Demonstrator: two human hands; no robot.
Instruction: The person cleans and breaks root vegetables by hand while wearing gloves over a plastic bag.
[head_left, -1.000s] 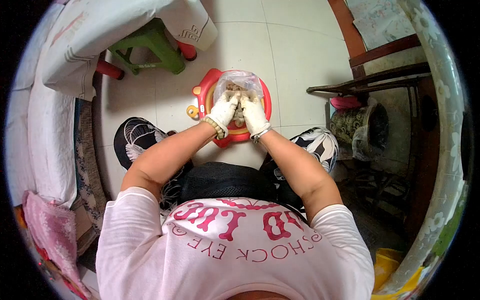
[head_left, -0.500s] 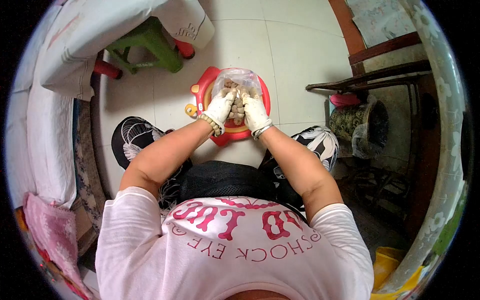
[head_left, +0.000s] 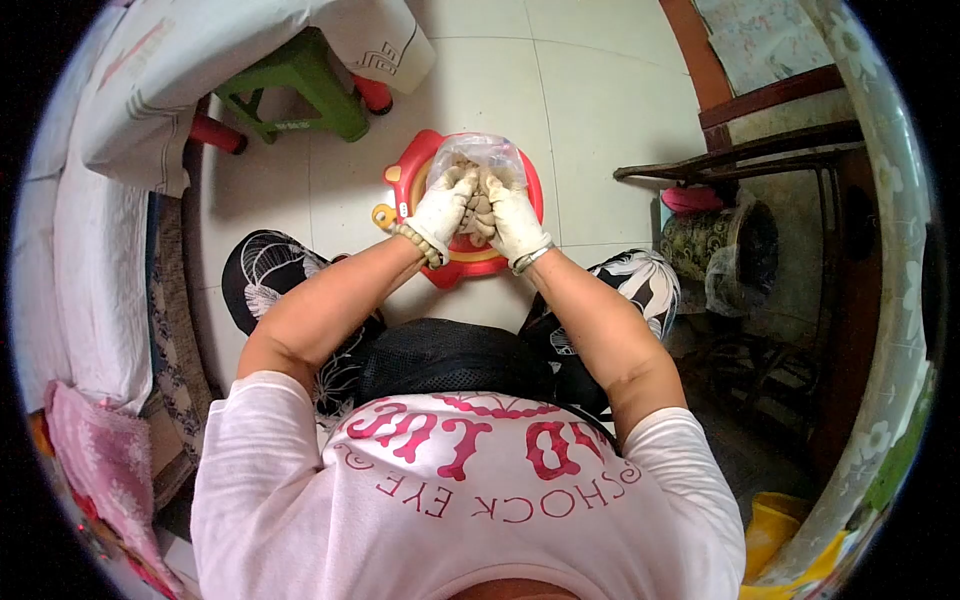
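Observation:
A red and yellow basin with an animal shape stands on the floor between my knees. In it lie a clear plastic bag and several brownish lumps. My left hand and my right hand, both in whitish gloves, meet over the basin with fingers curled inward and thumbs close together. Each is closed near the lumps at the bag's mouth; what lies between the fingertips is too small to make out. A beaded bracelet circles my left wrist.
A green stool stands at the upper left, beside a cloth-covered table with red legs. On the right are a dark wooden frame and a patterned round container with plastic on it. Light tiles form the floor.
Both hands stay over the basin. Their fingers and thumbs have shifted slightly, and the wrists have turned a little. The lumps between the hands look slightly rearranged.

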